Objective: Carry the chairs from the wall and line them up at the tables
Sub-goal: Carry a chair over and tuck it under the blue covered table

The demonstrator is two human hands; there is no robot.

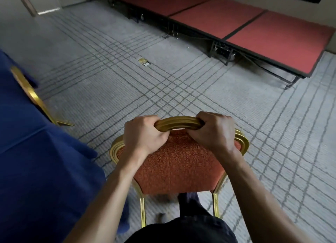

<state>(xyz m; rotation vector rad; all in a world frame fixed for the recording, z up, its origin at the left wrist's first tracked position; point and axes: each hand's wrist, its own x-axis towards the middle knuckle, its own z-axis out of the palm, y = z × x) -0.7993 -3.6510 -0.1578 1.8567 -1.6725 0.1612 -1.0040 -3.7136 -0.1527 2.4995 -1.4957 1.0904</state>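
- The chair is held straight in front of the person by the curved gold top rail of its orange padded back.
- The left hand is curled round the left part of the rail and the right hand round the right part. Both are closed in a firm grip, with a short stretch of rail bare between them.
- The rail's long axis runs left to right across the view.
- The table, draped in blue cloth, lies just beside the chair on its left, so the left hand is the nearer one.
- A second chair is seen further along the table's edge, partly hidden by the cloth.
- A shift leftward, into line with that chair, is judged to be what remains.
- Whether the legs rest on the carpet cannot be told.
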